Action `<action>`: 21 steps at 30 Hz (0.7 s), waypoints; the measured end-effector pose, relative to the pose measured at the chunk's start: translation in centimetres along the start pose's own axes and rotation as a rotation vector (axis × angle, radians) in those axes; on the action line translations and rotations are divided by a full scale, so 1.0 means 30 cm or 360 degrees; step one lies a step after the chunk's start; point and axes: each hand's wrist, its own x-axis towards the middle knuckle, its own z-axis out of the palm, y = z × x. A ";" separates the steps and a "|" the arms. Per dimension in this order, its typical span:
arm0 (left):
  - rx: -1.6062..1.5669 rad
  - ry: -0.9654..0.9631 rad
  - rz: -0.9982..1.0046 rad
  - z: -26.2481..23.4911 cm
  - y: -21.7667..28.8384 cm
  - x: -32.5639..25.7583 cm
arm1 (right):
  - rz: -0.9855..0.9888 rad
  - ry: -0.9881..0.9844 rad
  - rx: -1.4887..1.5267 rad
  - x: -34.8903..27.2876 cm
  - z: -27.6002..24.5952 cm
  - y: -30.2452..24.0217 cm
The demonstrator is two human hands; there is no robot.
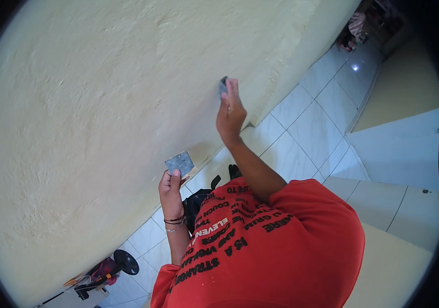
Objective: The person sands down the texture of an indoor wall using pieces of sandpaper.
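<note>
A rough cream-yellow wall (91, 113) fills the left and the middle of the view. My right hand (230, 114) is raised against it and presses a small dark grey piece (223, 85) flat on the wall's surface with the fingertips. Lower down, my left hand (170, 188) is held close to the wall and pinches a square grey sheet (179, 164), like sandpaper, between thumb and fingers. Thin bracelets sit on that wrist. My red shirt with black lettering (270, 256) takes up the lower middle.
White marble-look floor tiles (317, 128) run along the wall's foot. A black bag (201, 201) lies on the floor by my body. A tool with a round black disc (125, 262) and red parts rests at the lower left. Clutter (355, 25) stands far off.
</note>
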 end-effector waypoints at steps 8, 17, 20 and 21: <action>-0.0121 0.0082 -0.0180 -0.019 -0.054 0.022 | 0.0636 0.0195 0.0169 0.288 -0.023 0.210; -0.0112 0.0134 -0.0128 0.018 -0.042 0.013 | 0.0585 0.0366 -0.0111 0.322 0.024 0.303; -0.0163 0.0164 -0.0175 0.008 -0.042 0.012 | 0.0420 0.0389 -0.0028 0.363 0.023 0.293; -0.0194 0.0173 -0.0137 0.001 -0.044 0.013 | 0.0428 0.0390 -0.0008 0.378 0.025 0.279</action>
